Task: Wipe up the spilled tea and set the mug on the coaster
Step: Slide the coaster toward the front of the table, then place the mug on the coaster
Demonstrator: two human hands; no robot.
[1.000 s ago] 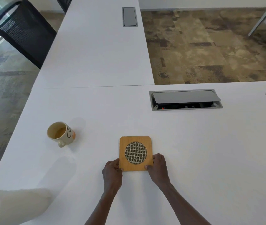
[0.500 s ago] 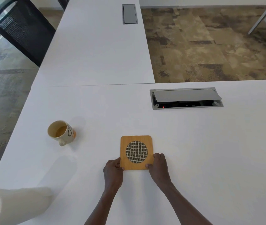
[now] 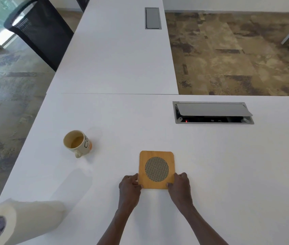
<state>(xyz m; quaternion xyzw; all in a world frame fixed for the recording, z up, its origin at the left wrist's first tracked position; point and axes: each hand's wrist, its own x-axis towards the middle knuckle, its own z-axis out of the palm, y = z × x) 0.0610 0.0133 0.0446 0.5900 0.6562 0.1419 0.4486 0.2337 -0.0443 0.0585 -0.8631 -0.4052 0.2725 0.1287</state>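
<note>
A square wooden coaster (image 3: 156, 169) with a round mesh centre lies flat on the white table (image 3: 219, 165). My left hand (image 3: 129, 187) pinches its near left corner and my right hand (image 3: 179, 185) pinches its near right corner. A cream mug (image 3: 77, 143) with some tea in it stands upright to the left of the coaster, its handle pointing toward me. I cannot make out spilled tea on the table surface.
A paper towel roll (image 3: 13, 221) lies on its side at the near left corner. An open grey cable box (image 3: 213, 113) is set into the table behind the coaster. A black mesh chair (image 3: 39, 30) stands far left.
The coaster and both hands have stayed nearly in place; the coaster has been nudged very slightly away from me. The mug has not moved.
</note>
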